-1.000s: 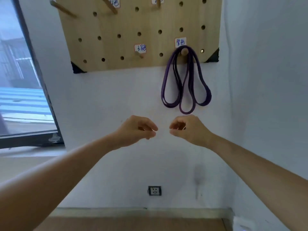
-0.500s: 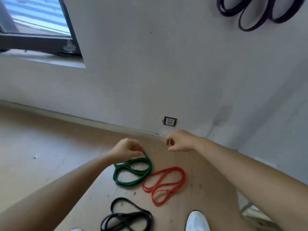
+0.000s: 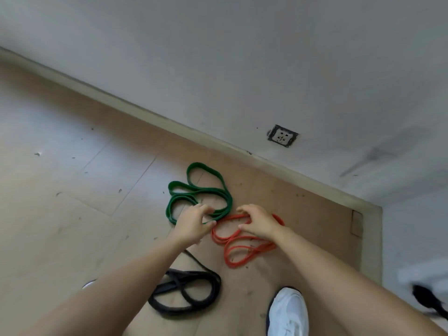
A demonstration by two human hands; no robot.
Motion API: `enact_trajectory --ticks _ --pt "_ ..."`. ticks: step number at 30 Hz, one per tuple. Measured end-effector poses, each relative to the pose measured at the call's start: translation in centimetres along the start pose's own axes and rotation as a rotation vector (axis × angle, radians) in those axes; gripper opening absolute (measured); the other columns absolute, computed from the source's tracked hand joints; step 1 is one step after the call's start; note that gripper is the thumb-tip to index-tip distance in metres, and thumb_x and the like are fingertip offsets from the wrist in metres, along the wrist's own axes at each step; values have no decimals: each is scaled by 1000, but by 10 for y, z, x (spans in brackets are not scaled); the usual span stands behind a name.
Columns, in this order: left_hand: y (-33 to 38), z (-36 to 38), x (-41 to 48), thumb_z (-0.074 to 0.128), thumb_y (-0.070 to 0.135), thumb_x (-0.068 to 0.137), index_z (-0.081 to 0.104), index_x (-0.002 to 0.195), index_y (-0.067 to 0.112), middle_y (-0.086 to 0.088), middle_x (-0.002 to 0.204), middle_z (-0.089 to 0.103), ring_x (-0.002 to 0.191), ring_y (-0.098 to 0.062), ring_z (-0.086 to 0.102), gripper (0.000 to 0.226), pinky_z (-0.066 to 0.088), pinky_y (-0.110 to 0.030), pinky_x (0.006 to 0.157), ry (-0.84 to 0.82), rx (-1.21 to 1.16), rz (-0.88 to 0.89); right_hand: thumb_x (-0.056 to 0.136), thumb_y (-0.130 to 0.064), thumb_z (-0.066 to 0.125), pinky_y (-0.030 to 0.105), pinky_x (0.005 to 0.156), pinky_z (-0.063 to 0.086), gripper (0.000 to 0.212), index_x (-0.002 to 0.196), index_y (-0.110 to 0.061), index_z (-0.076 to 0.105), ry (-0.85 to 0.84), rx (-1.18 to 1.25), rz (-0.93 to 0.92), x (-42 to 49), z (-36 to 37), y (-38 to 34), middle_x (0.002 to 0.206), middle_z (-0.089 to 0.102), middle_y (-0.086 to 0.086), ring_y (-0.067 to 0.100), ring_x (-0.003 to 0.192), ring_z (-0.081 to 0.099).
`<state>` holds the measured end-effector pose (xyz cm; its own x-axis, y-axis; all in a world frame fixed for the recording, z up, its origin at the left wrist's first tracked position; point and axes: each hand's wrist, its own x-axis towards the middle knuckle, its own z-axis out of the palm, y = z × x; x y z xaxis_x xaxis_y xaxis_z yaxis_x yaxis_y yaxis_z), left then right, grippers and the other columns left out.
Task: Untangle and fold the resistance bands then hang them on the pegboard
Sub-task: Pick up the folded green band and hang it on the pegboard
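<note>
Apparently to gather one for untangling, the left hand [image 3: 194, 223] pinched the coiled green rubber band [image 3: 197, 190] while, just beside that band, the right hand's [image 3: 258, 220] fingers [image 3: 243, 210] curled half-spread over the looped red rubber band [image 3: 242, 251].

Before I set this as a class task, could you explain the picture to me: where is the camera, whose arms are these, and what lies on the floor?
The camera sits on a person's head, looking down, so the two bare arms are the wearer's own. Three looped resistance bands lie on the floor by the wall: a green band, a red band and a black band. The left hand reaches the green band, fingers curled at it; the right hand rests on the red band. Whether either grip has closed is unclear. A white shoe and a wall socket also show.
</note>
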<state>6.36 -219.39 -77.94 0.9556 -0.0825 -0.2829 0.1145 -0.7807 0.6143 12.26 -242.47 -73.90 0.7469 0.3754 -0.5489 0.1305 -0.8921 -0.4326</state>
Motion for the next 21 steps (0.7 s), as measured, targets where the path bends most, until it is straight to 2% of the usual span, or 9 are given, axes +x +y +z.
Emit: enact_trajectory --ticks 3,5,7,10,13,15,18,21 --pt "-9 21 21 65 50 91 46 149 28 0 147 49 133 -28 41 65 42 -40 105 -14 235 38 86 -35 76 34 115 36 72 150 -33 43 21 56 30 23 15 7 148 49 7 25 141 42" --pt "-19 33 32 64 53 90 37 154 28 0 154 41 137 -32 34 73 39 -43 107 -82 349 40 86 -38 76 41 121 28 80 154 -41 34 -6 50 48 37 23 14 157 38 13 33 150 28" --pt "-28 43 40 64 50 91 41 151 27 0 148 47 131 -33 37 68 41 -42 101 -88 402 50 86 -41 75 45 121 28 84 155 -47 28 -36 11 45 48 29 20 156 37 14 38 148 27" --pt "-38 46 50 64 41 94 60 132 26 2 122 63 111 -29 44 41 41 -38 82 24 401 118 87 -44 74 48 120 27 84 155 -49 25 -69 -16 43 63 34 23 157 35 14 40 148 24" --pt "-44 38 51 64 36 94 70 117 25 5 102 69 96 -26 47 26 30 -34 72 100 394 190 86 -48 73 49 119 27 82 155 -47 28 -54 -34 36 75 38 22 158 32 14 40 147 23" --pt "-47 29 47 64 37 95 70 115 28 7 102 68 95 -24 47 23 30 -34 73 107 362 217 86 -48 74 48 119 29 76 152 -44 35 -6 -4 18 80 40 16 157 31 12 38 146 25" --pt "-48 8 37 59 37 98 65 118 31 12 110 63 103 -17 51 21 38 -37 85 50 266 208 85 -41 77 45 120 28 67 145 -37 48 58 74 -36 82 36 2 151 25 12 36 142 25" --pt "-42 -26 29 59 29 98 61 108 31 16 104 60 100 -9 56 10 41 -40 99 -26 117 193 74 -41 84 41 118 28 63 131 -31 60 106 65 -159 81 24 -17 138 29 7 32 130 29"
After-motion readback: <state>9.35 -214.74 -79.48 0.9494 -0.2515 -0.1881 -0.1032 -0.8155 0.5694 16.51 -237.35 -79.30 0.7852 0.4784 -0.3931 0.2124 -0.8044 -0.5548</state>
